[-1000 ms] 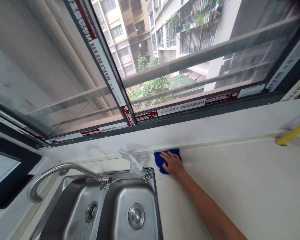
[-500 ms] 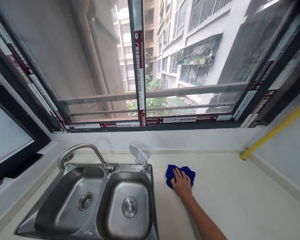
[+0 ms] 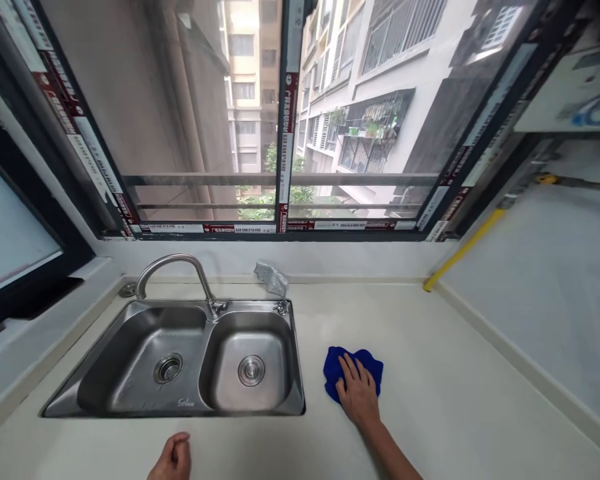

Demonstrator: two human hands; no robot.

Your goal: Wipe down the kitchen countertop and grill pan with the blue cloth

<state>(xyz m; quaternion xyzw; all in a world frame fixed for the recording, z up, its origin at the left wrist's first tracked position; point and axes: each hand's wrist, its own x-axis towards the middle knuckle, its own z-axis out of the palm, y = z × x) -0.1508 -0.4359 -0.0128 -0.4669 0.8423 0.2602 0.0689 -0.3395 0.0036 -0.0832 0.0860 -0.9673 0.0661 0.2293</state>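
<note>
On the pale countertop [image 3: 460, 400], right of the sink, lies a blue cloth [image 3: 333, 370]. My right hand [image 3: 359, 393] presses down on it from above, gripping it with fingers slightly spread and covering its middle. The cloth's edges show around the fingers. My left hand [image 3: 173, 457] is at the bottom edge of the view, over the counter in front of the sink. Its fingers are curled in and nothing shows in them; the wrist is cut off by the frame.
A steel double-bowl sink [image 3: 190, 393] is set into the counter at left, with a curved faucet [image 3: 180, 259] behind it. Crumpled bubble wrap [image 3: 273, 279] covers a small fitting at its back corner. A yellow pipe [image 3: 465, 250] runs down the right wall. A window [image 3: 210, 120] stands behind.
My right hand and the blue cloth have moved toward me along the counter, away from the back wall. My left hand has come into view at the bottom. The camera view has shifted.
</note>
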